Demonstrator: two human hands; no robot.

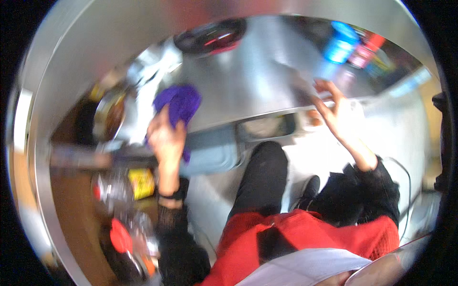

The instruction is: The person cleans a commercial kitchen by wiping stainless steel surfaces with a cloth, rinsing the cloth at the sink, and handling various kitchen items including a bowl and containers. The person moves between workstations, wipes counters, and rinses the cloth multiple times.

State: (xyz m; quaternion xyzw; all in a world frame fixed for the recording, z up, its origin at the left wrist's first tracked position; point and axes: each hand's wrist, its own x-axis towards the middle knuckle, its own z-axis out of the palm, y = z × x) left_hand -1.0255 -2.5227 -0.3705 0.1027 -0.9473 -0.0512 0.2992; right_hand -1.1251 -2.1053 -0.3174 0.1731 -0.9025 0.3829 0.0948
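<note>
A crumpled purple cloth [182,100] is in my left hand [166,136], held above the left end of a shiny metal counter [229,89]. Its lower end hangs down past my wrist. My right hand [332,109] is at the counter's front edge on the right, fingers spread and nothing in them. A black round pan or burner with a red part [214,37] is at the back of the counter. The picture is blurred by motion, so fine details are lost.
At the back right stand a blue container [341,43] and a pink-and-red bottle [365,53]. Lower left are clear plastic bottles [114,189], a yellow packet [141,183] and a red lid or scoop [121,236]. Below the counter sits a blue-grey plastic bin [214,150].
</note>
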